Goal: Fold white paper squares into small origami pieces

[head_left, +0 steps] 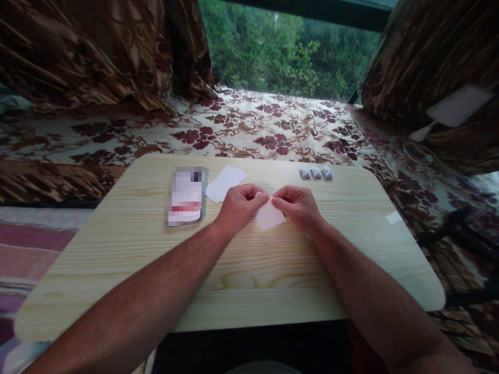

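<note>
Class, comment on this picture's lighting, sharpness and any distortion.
Head view: outdoor foliage is brighter than the dim curtains. Head view: pixelation masks much of the flat item at left; held paper shows little detail. Head view: the table seems stretched toward its near corners.

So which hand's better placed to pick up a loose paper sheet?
Left, I'd say: the left hand is close beside the loose paper sheets, the right hand farther off. Both pinch the white paper square, so left would likely need to let go first.
</note>
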A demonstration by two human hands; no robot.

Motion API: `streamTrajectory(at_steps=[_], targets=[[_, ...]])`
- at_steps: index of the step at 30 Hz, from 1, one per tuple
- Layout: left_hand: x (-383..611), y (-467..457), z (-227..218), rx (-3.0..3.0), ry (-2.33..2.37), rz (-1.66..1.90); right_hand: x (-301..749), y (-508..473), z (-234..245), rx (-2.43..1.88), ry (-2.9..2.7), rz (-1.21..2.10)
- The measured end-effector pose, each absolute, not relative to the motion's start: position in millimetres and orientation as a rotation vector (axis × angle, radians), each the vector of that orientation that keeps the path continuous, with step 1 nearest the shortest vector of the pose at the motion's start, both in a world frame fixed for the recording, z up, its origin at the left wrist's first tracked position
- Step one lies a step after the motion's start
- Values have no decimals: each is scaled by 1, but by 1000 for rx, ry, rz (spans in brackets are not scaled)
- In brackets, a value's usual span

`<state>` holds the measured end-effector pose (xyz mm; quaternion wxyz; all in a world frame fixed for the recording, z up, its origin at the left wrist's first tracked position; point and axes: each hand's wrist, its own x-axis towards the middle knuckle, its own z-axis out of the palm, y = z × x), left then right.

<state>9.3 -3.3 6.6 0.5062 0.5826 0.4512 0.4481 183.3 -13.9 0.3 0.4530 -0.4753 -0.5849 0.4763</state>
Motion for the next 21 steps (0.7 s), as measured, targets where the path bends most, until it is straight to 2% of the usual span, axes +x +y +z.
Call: streamTrajectory(at_steps=[21], targets=[[12, -6, 9, 1453, 1128, 1094, 181, -16, 0, -1178, -1494, 1043]])
